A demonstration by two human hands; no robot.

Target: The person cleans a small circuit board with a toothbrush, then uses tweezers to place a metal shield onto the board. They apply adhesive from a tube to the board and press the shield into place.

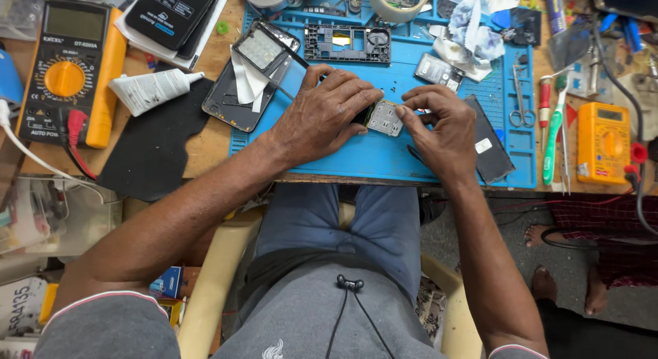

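My left hand (pixel 322 116) and my right hand (pixel 442 126) meet over a blue work mat (pixel 384 160) on the bench. Between their fingertips sits a small grey phone circuit board (pixel 384 119), pinched from both sides. A dark phone part is partly hidden under my left fingers. A black phone frame (pixel 347 44) lies behind the hands on the mat. An opened phone body with a white strip across it (pixel 248 78) lies at the mat's left edge. A black flat panel (pixel 488 141) rests just right of my right hand.
A yellow multimeter (pixel 65 68) with leads and a white glue tube (pixel 152 90) lie left. Scissors (pixel 522 102), screwdrivers (pixel 554 129) and an orange meter (pixel 603 143) lie right. Tape rolls (pixel 396 6) are at the back. Another person's bare feet (pixel 545 263) stand lower right.
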